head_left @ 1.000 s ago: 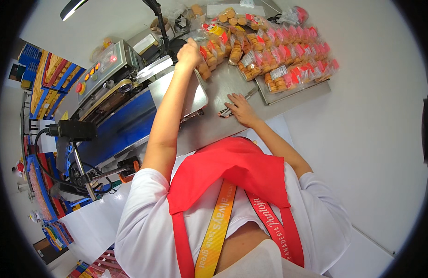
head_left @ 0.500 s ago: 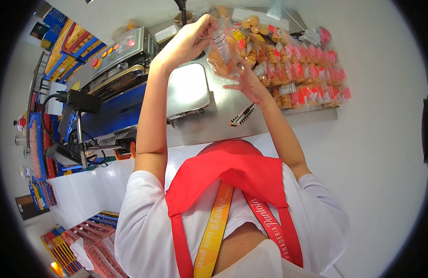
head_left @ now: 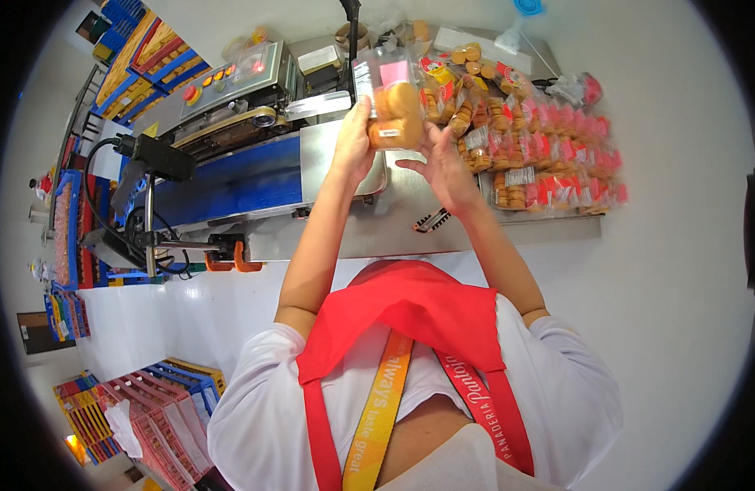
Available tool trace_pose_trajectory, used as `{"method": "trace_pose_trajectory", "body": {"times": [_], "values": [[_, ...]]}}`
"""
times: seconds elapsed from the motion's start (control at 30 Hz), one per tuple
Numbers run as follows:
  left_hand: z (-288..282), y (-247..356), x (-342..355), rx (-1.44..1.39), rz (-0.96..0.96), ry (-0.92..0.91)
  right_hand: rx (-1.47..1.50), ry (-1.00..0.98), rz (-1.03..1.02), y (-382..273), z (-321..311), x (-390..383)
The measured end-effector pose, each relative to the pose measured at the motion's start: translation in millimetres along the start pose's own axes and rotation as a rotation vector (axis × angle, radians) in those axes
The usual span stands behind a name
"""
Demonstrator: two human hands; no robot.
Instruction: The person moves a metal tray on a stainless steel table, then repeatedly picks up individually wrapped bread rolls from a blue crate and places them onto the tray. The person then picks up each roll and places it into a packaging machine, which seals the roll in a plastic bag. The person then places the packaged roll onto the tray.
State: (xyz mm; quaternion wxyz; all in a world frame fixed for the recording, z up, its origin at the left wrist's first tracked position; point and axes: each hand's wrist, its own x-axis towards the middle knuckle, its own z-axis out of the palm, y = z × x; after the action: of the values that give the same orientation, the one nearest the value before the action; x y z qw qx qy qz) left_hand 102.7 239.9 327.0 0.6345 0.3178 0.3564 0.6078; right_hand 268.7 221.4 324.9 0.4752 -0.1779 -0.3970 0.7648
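We get bright, mostly even light, with soft glare on the white floor (head_left: 181,319) and a pale sheen on the steel worktop (head_left: 357,233). Highlights glint off the clear packet (head_left: 394,106), and panel buttons (head_left: 220,76) glow orange. Fisheye distortion bends the crates (head_left: 161,421) toward the black edges, where we find detail softer.

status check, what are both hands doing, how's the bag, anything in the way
Left hand gripping clear bag of round baked goods, raised. Right hand open beside it, contact unclear. Nothing seen blocking; striped tool on steel counter.
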Motion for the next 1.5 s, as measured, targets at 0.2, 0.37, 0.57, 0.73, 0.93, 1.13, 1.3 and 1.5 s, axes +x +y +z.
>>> {"method": "trace_pose_trajectory", "body": {"times": [0.2,0.37,0.57,0.73,0.93,1.13,1.3,1.5], "values": [[2.1,19.8,9.7,-0.181,-0.021,-0.296,0.333,-0.032,0.263,2.2,16.5,10.8],[-14.2,15.0,28.4,0.29,0.275,-0.262,0.269,0.175,-0.012,20.4,41.5,21.1],[13.3,12.4,-6.1,0.092,0.151,-0.221,-0.433,0.744,-0.59,36.2,41.4,27.7],[9.6,7.6,22.6,-0.211,-0.157,-0.488,-0.567,0.569,-0.466,-6.0,51.2,-2.0],[27.4,14.2,36.9,-0.401,-0.408,-0.774,-0.511,0.462,-0.383,-55.2,66.1,-13.1],[36.3,19.1,29.6,0.002,0.088,-0.539,-0.999,0.512,-0.478,-57.5,49.5,-5.0],[-19.1,41.9,6.9,0.524,0.656,-0.222,-0.958,0.355,-0.651,-7.0,36.6,14.4],[-102.2,27.1,-34.9,0.892,0.505,0.187,-1.028,0.209,-0.328,83.4,26.7,47.2]]}}
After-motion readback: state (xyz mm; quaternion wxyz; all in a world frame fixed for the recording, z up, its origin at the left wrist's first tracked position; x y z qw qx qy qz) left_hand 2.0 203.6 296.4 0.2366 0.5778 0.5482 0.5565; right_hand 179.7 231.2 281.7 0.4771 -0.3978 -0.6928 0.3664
